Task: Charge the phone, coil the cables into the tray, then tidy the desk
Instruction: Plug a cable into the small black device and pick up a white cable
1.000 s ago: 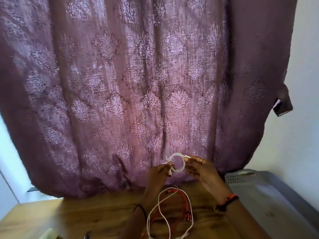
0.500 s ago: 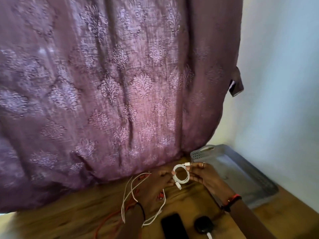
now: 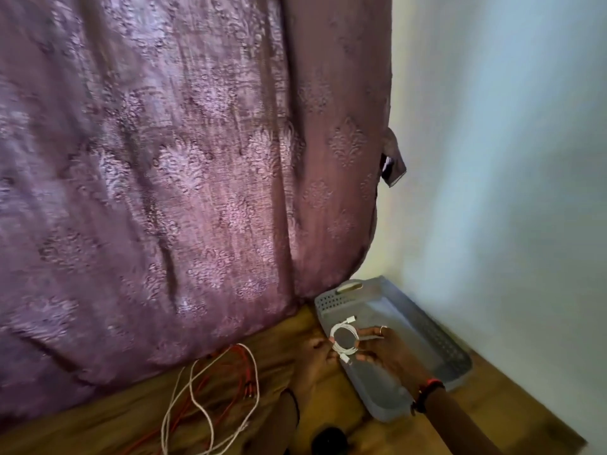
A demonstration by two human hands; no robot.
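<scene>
A small white cable coil (image 3: 344, 336) hangs over the left rim of the grey plastic tray (image 3: 437, 343). My right hand (image 3: 382, 349) pinches the coil's right side, fingers spread above the tray floor. My left hand (image 3: 315, 353) holds the coil's left side with its fingertips. One white plug end sticks up from the coil, another points down. Loose on the wooden desk (image 3: 328, 395) to the left lie a long white cable (image 3: 197, 399) and a red cable (image 3: 230, 359), tangled together.
A purple patterned curtain (image 3: 180, 178) hangs down to the desk's back edge. A pale wall (image 3: 512, 159) stands to the right, close behind the tray. A dark round object (image 3: 330, 440) sits at the bottom edge near my left forearm.
Both hands carried the white coil rightward and down, from over the loose cables to the tray's left rim. The view swung right, bringing the tray and wall into sight.
</scene>
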